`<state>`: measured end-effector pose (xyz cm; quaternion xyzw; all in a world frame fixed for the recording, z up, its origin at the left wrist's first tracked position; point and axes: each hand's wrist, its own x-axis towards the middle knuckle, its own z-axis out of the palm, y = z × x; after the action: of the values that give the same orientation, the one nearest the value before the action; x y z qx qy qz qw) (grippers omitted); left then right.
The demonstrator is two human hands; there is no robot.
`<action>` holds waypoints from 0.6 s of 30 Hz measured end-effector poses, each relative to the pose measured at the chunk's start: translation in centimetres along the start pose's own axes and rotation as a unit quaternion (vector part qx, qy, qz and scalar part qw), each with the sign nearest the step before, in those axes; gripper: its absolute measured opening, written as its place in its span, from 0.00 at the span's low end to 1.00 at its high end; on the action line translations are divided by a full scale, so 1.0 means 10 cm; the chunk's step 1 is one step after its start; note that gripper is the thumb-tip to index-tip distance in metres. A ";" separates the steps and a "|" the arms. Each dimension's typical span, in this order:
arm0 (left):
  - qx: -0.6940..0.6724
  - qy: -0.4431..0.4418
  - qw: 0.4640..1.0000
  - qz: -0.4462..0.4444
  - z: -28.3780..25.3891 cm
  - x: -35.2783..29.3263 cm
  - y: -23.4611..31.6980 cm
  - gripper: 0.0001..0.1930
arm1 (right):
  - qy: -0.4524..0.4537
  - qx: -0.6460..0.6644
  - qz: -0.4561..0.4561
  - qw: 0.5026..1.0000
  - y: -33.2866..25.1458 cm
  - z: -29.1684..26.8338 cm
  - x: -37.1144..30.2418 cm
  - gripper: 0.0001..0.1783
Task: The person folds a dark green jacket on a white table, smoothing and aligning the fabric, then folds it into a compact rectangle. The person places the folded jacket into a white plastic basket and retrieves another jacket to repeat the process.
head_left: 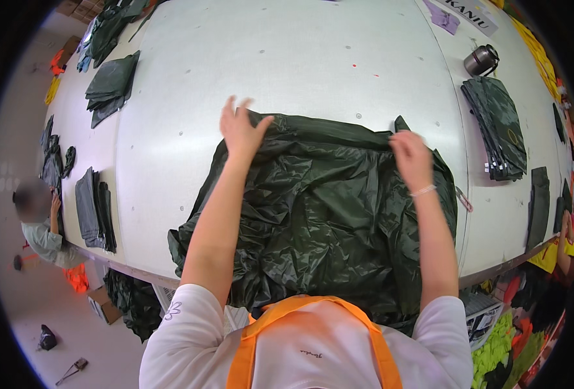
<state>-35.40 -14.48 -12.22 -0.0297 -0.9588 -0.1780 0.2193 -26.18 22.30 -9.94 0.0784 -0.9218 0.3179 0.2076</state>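
Note:
A shiny dark green camouflage garment [319, 201] lies crumpled and spread before me, its lower part hanging over the table's near edge. At its far left corner is my left hand [240, 133], thumb and fingers spread, with some fingertips blurred. My right hand [411, 155] has its fingers curled in at the far right edge, pinching the fabric. A small flap of the same cloth sticks up just beyond those fingers.
Folded dark garments lie in a left pile [113, 84], a near-left stack [95, 211] and a right stack [498, 129]. A metal flask [481, 60] stands behind the right stack. Small scissors [464, 200] lie beside the garment. Another person [40, 220] works at far left.

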 end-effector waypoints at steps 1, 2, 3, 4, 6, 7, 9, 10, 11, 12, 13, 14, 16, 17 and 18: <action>-0.021 -0.030 0.994 -0.104 -0.04 0.03 -0.13 0.46 | 0.030 -0.034 0.077 0.996 0.12 -0.21 -0.07 0.08; -0.038 -0.048 0.981 -0.186 -0.02 0.01 -0.25 0.53 | 0.083 -0.061 0.124 0.987 0.50 -0.43 -0.22 0.10; -0.064 -0.124 0.965 -0.223 -0.01 -0.01 -0.29 0.55 | 0.079 -0.134 0.165 0.974 0.92 -0.71 -0.44 0.11; -0.093 -0.199 0.942 -0.255 0.00 0.00 -0.30 0.57 | 0.027 -0.200 0.258 0.945 1.33 -0.99 -0.73 0.12; -0.032 -0.276 0.923 -0.265 -0.03 0.02 -0.14 0.57 | -0.084 -0.300 0.340 0.887 1.60 -1.32 -1.18 0.13; -0.024 -0.319 0.920 -0.228 -0.01 0.04 -0.06 0.47 | -0.089 -0.274 0.335 0.897 1.82 -1.41 -1.51 0.13; -0.137 -0.317 0.904 -0.252 0.15 -0.04 -0.18 0.37 | -0.080 -0.248 0.306 0.915 1.99 -1.45 -1.81 0.14; -0.191 -0.309 0.893 -0.266 0.23 -0.11 -0.30 0.33 | -0.062 -0.249 0.282 0.924 1.83 -1.38 -1.76 0.13; -0.244 -0.253 0.904 -0.243 0.30 -0.17 -0.35 0.23 | -0.103 -0.257 0.287 0.917 1.79 -1.41 -1.75 0.14; -0.303 -0.254 0.876 -0.276 0.22 -0.15 -0.27 0.22 | -0.071 -0.281 0.273 0.917 1.85 -1.42 -1.81 0.14; -0.359 -0.256 0.844 -0.306 0.05 -0.14 -0.15 0.20 | -0.039 -0.304 0.261 0.915 1.89 -1.38 -1.89 0.15; -0.413 -0.257 0.807 -0.336 -0.09 -0.14 -0.07 0.18 | -0.008 -0.327 0.249 0.912 1.93 -1.37 -1.97 0.16; -0.583 -0.201 0.690 -0.380 -0.43 -0.17 0.04 0.13 | 0.076 -0.246 0.266 0.929 1.91 -1.28 -1.83 0.15; -0.632 -0.184 0.638 -0.398 -0.72 -0.17 0.24 0.13 | 0.105 -0.183 0.276 0.938 1.81 -1.21 -1.66 0.14; -0.679 -0.167 0.583 -0.413 -0.99 -0.18 0.41 0.12 | 0.137 -0.120 0.282 0.942 1.70 -1.14 -1.48 0.14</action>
<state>-29.18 -14.14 -3.35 0.2005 -0.4874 -0.8405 -0.1257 -13.72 42.92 -17.66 -0.2549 -0.8999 0.2586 0.2415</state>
